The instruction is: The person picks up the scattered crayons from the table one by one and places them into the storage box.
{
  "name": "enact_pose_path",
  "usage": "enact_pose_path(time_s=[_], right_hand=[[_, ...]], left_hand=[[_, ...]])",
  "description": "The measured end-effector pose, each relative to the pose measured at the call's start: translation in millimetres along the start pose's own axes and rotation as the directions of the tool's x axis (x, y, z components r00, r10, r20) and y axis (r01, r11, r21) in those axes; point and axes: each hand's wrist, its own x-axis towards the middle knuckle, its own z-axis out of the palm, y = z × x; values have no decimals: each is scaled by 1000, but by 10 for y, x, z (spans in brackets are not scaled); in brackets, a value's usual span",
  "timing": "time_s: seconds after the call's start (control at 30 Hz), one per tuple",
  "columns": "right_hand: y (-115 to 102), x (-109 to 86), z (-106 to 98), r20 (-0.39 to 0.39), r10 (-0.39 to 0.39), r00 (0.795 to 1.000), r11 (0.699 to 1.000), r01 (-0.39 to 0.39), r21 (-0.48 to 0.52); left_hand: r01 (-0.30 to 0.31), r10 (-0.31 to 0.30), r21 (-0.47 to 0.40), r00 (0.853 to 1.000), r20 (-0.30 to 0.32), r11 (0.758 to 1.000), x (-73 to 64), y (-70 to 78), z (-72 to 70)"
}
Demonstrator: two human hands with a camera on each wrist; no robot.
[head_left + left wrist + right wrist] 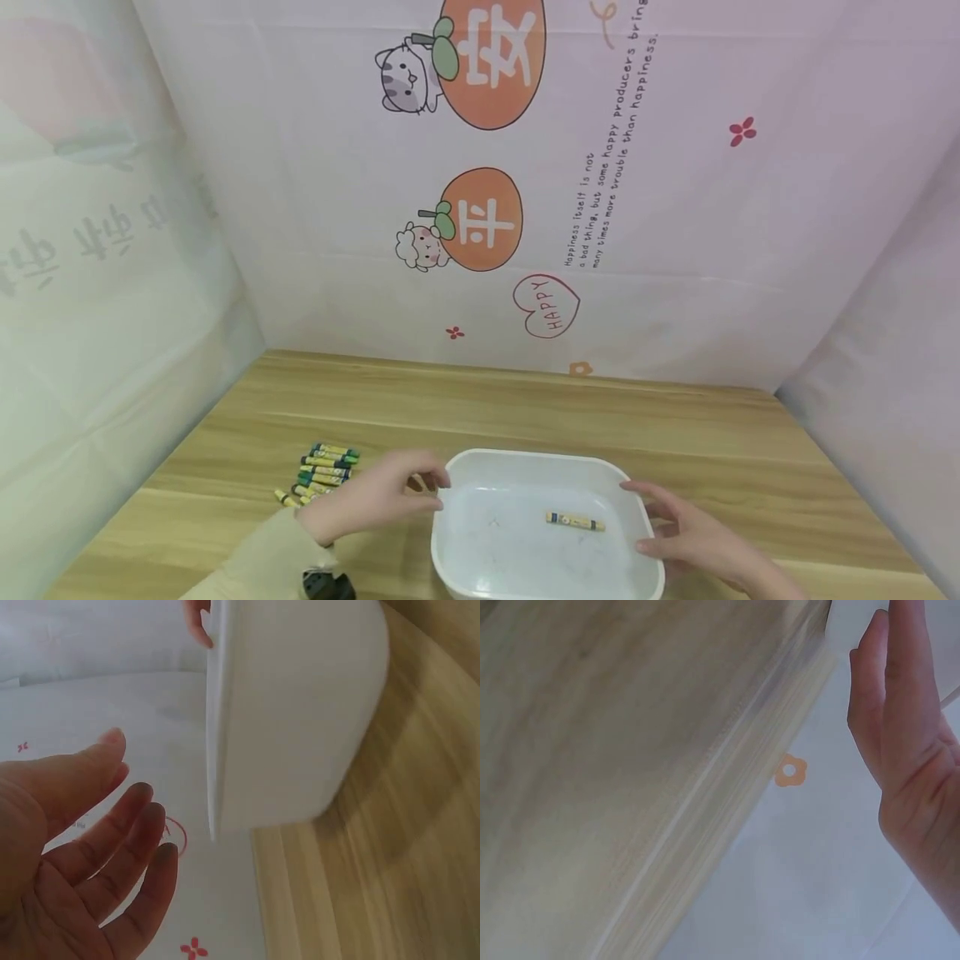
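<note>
A white plastic basin [517, 554] stands on the wooden table, with one yellow crayon [575, 522] bearing dark bands lying inside it. Just off the basin's left rim is my left hand [382, 492], thumb and fingers parted with nothing between them. The left wrist view shows a gap between those fingers [154, 889] and the basin wall [300, 712]. At the right rim, my right hand [690, 533] rests its fingertips and thumb along the edge, fingers mostly straight. In the right wrist view the right hand [911, 727] appears partly cut off by the frame.
Several yellow-wrapped crayons [327, 471], some with green tips, lie in a loose pile on the table [487, 400] left of the left hand. A printed white cloth [675, 317] hangs behind the table. A small black object [328, 585] sits by the left sleeve.
</note>
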Motion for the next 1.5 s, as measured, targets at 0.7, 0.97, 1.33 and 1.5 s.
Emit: enact_pose_path(time_s=[0.7, 0.97, 1.33, 1.5], right_hand=[[7, -1, 5, -19, 15, 1000, 999, -15, -41], [11, -7, 0, -19, 16, 1000, 999, -17, -47], [19, 0, -5, -22, 11, 1000, 1000, -11, -28], [20, -3, -4, -17, -9, 1000, 1000, 8, -20]], left_hand=[[101, -87, 151, 992, -96, 983, -891, -704, -489], [147, -118, 226, 984, -137, 963, -1083, -950, -566], [223, -208, 238, 974, -90, 945, -1174, -1021, -594], [223, -209, 272, 975, -83, 936, -1191, -1025, -583]])
